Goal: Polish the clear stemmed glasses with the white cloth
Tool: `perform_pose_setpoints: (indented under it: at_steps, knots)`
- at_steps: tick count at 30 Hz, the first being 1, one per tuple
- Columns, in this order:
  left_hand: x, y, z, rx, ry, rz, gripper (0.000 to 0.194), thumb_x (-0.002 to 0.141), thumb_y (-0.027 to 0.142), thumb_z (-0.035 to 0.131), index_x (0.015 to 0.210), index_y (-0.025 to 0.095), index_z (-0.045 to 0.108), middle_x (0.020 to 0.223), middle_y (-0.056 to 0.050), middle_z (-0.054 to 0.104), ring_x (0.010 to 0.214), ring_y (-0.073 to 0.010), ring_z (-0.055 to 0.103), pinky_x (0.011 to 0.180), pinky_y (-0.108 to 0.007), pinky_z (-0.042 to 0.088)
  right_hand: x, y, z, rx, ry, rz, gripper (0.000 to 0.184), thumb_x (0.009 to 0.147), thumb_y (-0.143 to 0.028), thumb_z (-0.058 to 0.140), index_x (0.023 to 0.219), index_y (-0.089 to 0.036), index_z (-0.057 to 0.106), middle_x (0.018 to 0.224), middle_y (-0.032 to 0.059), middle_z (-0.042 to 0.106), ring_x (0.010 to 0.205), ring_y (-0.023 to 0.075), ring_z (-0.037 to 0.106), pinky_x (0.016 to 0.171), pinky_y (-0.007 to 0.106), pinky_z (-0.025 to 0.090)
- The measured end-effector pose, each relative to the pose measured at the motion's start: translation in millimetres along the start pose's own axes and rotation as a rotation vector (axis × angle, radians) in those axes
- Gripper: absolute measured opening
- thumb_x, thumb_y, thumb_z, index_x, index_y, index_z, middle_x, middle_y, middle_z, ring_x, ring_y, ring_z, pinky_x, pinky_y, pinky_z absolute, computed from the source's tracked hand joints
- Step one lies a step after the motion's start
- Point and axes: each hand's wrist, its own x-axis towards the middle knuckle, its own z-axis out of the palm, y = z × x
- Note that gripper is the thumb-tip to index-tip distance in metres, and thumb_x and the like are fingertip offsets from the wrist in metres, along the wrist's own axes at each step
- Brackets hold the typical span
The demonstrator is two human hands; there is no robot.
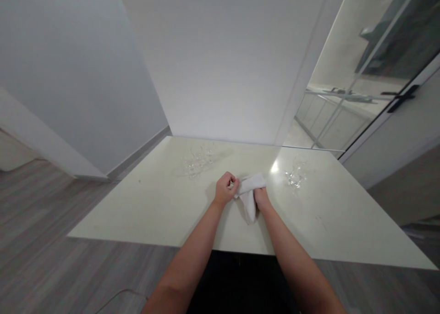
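Note:
A white cloth [250, 190] is bunched between my hands above the middle of the pale table, with one end hanging down toward me. My right hand [261, 196] grips the cloth at its right side, its fingers partly hidden in the folds. At the cloth's left edge, my left hand [227, 187] is closed, thumb and fingers curled together. Whatever it pinches is too small or too clear to name. Beyond my left hand lies a group of clear, shiny items [198, 162]. A smaller cluster of clear pieces [294, 175] sits to the right of the cloth.
The glossy pale table [137, 213] reaches back to a white panel [223, 75]. A glass-paned door [343, 94] with a black handle [404, 98] stands at the right. Grey wood-look flooring [37, 227] surrounds the table, and a thin cable [120, 292] lies at lower left.

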Motion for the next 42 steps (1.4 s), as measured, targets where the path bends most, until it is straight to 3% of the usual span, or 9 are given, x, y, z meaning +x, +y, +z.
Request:
perform_pose_setpoints:
  at_steps: [5, 7, 9, 12, 15, 24, 32, 35, 42]
  knots:
    - [6.2, -13.2, 9.2, -0.007, 0.024, -0.325, 0.034, 0.086, 0.042, 0.055, 0.062, 0.021, 0.045, 0.056, 0.005, 0.041, 0.056, -0.0124, 0.041, 0.058, -0.027, 0.033, -2.2, -13.2, -0.8, -0.086, -0.053, -0.025, 0.043, 0.059, -0.038, 0.075, 0.097, -0.019, 0.074, 0.116, 0.0131, 0.074, 0.115, 0.0312, 0.065, 0.113, 0.049, 0.042]
    - [7.5, -17.0, 9.4, -0.054, 0.017, -0.389, 0.034, 0.085, 0.045, 0.056, 0.063, 0.021, 0.046, 0.056, 0.005, 0.042, 0.056, -0.0122, 0.042, 0.058, -0.027, 0.033, -2.7, -14.7, 1.0, -0.095, -0.061, -0.034, 0.040, 0.057, -0.038, 0.076, 0.093, -0.020, 0.074, 0.113, 0.0125, 0.075, 0.114, 0.0318, 0.066, 0.113, 0.049, 0.042]
    - [6.3, -16.2, 7.4, -0.095, 0.002, -0.347, 0.028, 0.084, 0.045, 0.059, 0.072, 0.021, 0.052, 0.062, 0.004, 0.048, 0.058, -0.0122, 0.045, 0.058, -0.026, 0.035, -2.3, -12.5, 2.9, -0.070, -0.036, -0.015, 0.034, 0.060, -0.038, 0.073, 0.090, -0.022, 0.073, 0.109, 0.0107, 0.076, 0.112, 0.0310, 0.066, 0.112, 0.048, 0.043]
    - [0.7, -7.8, 3.6, -0.105, -0.032, -0.164, 0.022, 0.082, 0.041, 0.063, 0.088, 0.021, 0.056, 0.077, 0.001, 0.056, 0.064, -0.0127, 0.050, 0.060, -0.026, 0.039, 0.1, -5.1, 3.2, 0.015, 0.070, 0.069, 0.029, 0.070, -0.041, 0.062, 0.091, -0.023, 0.071, 0.105, 0.0075, 0.077, 0.109, 0.0284, 0.067, 0.105, 0.047, 0.048]
    - [-3.8, -0.5, 3.3, -0.034, -0.048, -0.074, 0.019, 0.083, 0.038, 0.063, 0.083, 0.021, 0.054, 0.077, 0.000, 0.055, 0.065, -0.0128, 0.050, 0.062, -0.026, 0.040, 1.7, -1.2, 0.1, 0.052, 0.170, 0.128, 0.032, 0.077, -0.045, 0.055, 0.094, -0.022, 0.069, 0.102, 0.0065, 0.077, 0.106, 0.0263, 0.067, 0.100, 0.045, 0.052]
    - [9.2, -19.9, 13.7, -0.186, 0.070, -0.380, 0.027, 0.082, 0.042, 0.060, 0.070, 0.021, 0.049, 0.061, 0.005, 0.045, 0.058, -0.0115, 0.045, 0.058, -0.024, 0.036, -1.4, -20.8, 3.4, -0.023, -0.014, -0.066, 0.035, 0.059, -0.036, 0.074, 0.091, -0.024, 0.072, 0.108, 0.0087, 0.076, 0.111, 0.0294, 0.066, 0.113, 0.048, 0.042]
    - [-4.0, -2.6, 6.5, -0.156, -0.047, -0.215, 0.022, 0.082, 0.039, 0.065, 0.090, 0.021, 0.056, 0.072, 0.003, 0.055, 0.059, -0.0108, 0.048, 0.058, -0.023, 0.038, 2.9, -12.5, 5.6, 0.106, 0.147, 0.070, 0.030, 0.074, -0.039, 0.055, 0.095, -0.022, 0.069, 0.101, 0.0063, 0.077, 0.101, 0.0247, 0.068, 0.098, 0.044, 0.053]
    - [-3.9, -2.7, 6.3, -0.121, -0.013, -0.216, 0.019, 0.084, 0.038, 0.063, 0.087, 0.021, 0.056, 0.070, 0.003, 0.054, 0.058, -0.0110, 0.048, 0.057, -0.023, 0.037, 1.8, -13.9, 3.8, 0.063, 0.098, 0.036, 0.031, 0.076, -0.041, 0.056, 0.096, -0.022, 0.069, 0.103, 0.0073, 0.077, 0.106, 0.0251, 0.068, 0.102, 0.044, 0.050]
    - [6.4, -18.3, 8.9, -0.148, 0.079, -0.330, 0.023, 0.085, 0.041, 0.058, 0.075, 0.021, 0.054, 0.068, 0.002, 0.053, 0.066, -0.0135, 0.051, 0.063, -0.024, 0.040, -3.3, -26.2, 3.1, 0.010, -0.054, -0.057, 0.048, 0.059, -0.032, 0.077, 0.104, -0.019, 0.069, 0.118, 0.0115, 0.074, 0.115, 0.0304, 0.065, 0.111, 0.049, 0.044]
